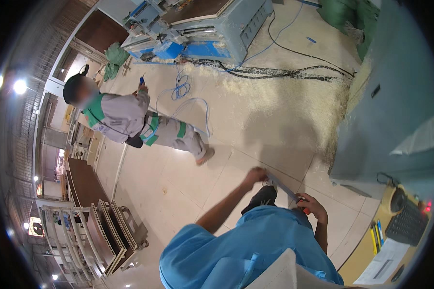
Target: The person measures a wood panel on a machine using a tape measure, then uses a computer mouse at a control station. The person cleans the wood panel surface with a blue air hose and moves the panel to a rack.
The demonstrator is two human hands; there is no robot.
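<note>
A long, narrow grey strip [283,188] with an orange-red part [304,209] at its right end spans between my two hands; its exact kind is not clear. Closed round its far left end is my left hand [257,177], with a small whitish patch showing just below the fingers. My right hand [313,206] grips the other end at the orange-red part, close to my blue shirt [270,231]. Both hands are in front of my body, above the tiled floor [241,168].
Sawdust [294,96] and cables [284,72] lie before a blue-grey machine [255,29]. A person [125,115] in grey and green stands at left, holding a small blue tool. A rack with boards [106,236] stands lower left; a yellow desk with a keyboard [408,222] is at right.
</note>
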